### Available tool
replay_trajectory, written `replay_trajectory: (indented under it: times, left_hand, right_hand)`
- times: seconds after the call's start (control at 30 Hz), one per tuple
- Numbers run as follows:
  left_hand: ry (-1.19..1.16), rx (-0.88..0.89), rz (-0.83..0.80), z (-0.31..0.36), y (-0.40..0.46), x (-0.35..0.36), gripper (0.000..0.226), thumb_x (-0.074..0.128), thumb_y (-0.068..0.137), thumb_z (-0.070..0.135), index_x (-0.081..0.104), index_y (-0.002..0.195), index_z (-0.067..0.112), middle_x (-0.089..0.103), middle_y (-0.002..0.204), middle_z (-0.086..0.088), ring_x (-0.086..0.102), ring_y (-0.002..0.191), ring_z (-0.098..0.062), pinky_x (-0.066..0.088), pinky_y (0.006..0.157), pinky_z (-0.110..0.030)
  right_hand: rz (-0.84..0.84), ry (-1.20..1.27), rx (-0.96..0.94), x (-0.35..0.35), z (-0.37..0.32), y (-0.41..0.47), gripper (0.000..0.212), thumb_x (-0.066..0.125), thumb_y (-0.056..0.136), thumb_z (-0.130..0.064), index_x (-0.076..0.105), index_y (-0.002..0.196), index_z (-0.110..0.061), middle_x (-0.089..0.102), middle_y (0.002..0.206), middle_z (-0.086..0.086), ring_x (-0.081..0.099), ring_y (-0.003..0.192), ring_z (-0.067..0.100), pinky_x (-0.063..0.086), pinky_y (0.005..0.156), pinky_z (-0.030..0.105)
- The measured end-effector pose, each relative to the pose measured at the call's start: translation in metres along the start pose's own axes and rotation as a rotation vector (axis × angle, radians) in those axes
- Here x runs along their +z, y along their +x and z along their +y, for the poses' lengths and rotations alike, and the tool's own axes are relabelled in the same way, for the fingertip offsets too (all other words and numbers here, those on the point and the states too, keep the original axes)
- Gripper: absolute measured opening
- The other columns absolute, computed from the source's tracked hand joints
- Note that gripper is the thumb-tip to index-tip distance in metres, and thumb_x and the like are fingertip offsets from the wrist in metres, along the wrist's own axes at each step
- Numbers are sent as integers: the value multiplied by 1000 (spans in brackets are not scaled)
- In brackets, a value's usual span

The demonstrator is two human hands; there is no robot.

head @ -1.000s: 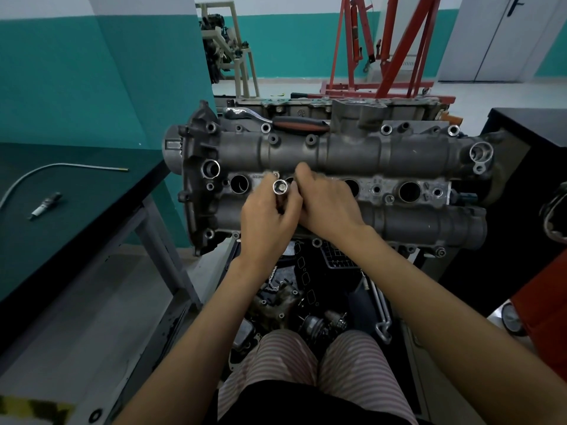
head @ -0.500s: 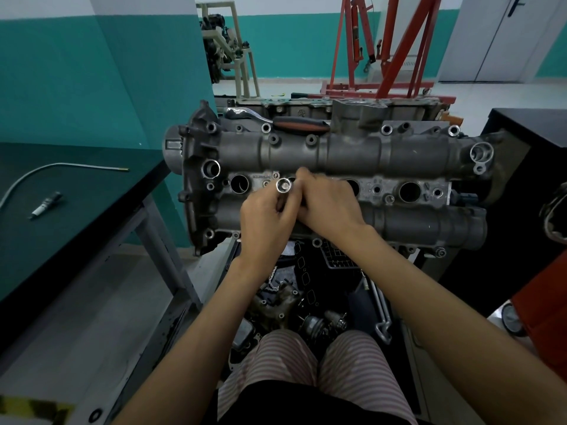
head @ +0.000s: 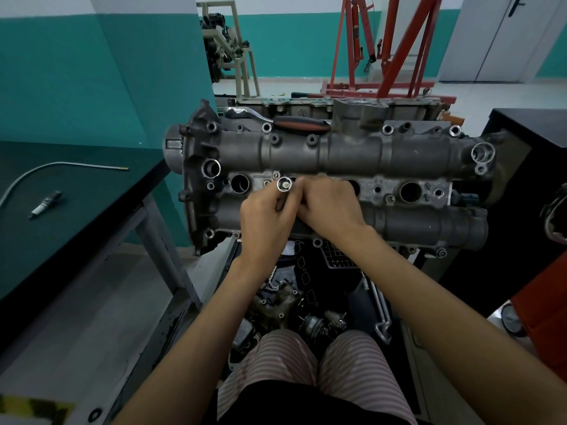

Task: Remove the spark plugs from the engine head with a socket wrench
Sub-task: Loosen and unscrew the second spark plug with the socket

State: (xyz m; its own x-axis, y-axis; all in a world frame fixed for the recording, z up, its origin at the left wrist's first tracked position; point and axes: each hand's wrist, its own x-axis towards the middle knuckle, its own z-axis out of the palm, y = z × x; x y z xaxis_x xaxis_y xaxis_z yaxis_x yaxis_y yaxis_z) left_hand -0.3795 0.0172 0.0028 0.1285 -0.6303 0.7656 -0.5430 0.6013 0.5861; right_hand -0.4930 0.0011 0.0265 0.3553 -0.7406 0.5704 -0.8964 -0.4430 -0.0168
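Observation:
The grey engine head [head: 352, 154] lies across the middle of the view with a row of round plug wells along its centre. My left hand [head: 265, 222] and my right hand [head: 329, 210] meet over the second well from the left. Together their fingers hold a shiny tubular socket [head: 284, 184], its open end facing up at me; what sits inside it is unclear. A socket wrench [head: 285, 121] with a black and red grip rests on the head's far edge. One removed spark plug [head: 46, 204] lies on the green bench [head: 86, 210] at the left.
A thin bent metal rod [head: 61, 165] lies on the bench behind the plug. Loose engine parts [head: 306, 317] fill a bin below the head, near my knees. A red engine hoist [head: 392, 47] stands behind. A black table [head: 527, 142] is at the right.
Both hands have shifted slightly to the right with the socket, and the socket's open end has risen a little above the fingers.

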Motion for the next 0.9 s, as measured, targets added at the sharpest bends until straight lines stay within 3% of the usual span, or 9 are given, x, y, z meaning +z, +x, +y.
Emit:
replay_trajectory:
  times: [0.17,0.3,0.47,0.6,0.77,0.9]
  left_hand:
    - [-65,-32,-32,2,-3,-1,30,51,88,30,45,70,7,42,53,7,41,51,-12,35,48,-27]
    - [-48,-37,-6,2,-2,0,39,54,91,26,40,59,8,33,49,6,30,47,-11,31,46,-34]
    - [-25,4,-10,3,0,-1,43,58,89,20,36,54,7,32,48,-2,28,48,-14,27,46,-32]
    - [-58,-10,-45,4,-3,-1,29,50,88,27,45,69,5,44,54,0,41,51,-17,34,47,-29]
    - [-76,-55,-12,3,-1,0,41,56,90,25,36,57,11,30,48,10,29,47,-9,26,46,-25]
    - [-54,-21,-16,4,0,-1,47,59,88,23,25,55,25,25,47,10,26,47,-8,22,46,-21]
  right_hand:
    - [-22,-28,-24,2,1,-1,23,42,93,-28,51,100,-9,64,96,9,61,84,30,26,58,30]
    - [11,56,7,0,-3,-1,27,43,92,-36,44,94,-9,62,91,10,61,78,32,26,54,30]
    - [-16,-14,18,-1,-1,-1,27,44,90,-35,60,91,-13,66,89,9,61,83,31,28,59,31]
    - [-20,-61,9,1,-1,-1,25,42,92,-31,56,95,-11,64,95,9,60,83,30,27,58,31]
    - [0,54,18,-2,-3,-1,28,46,91,-35,50,95,-8,60,95,10,59,78,32,26,56,30]
    - [-28,1,17,-3,-1,-1,30,44,90,-37,60,92,-12,66,91,8,61,84,30,29,59,31]
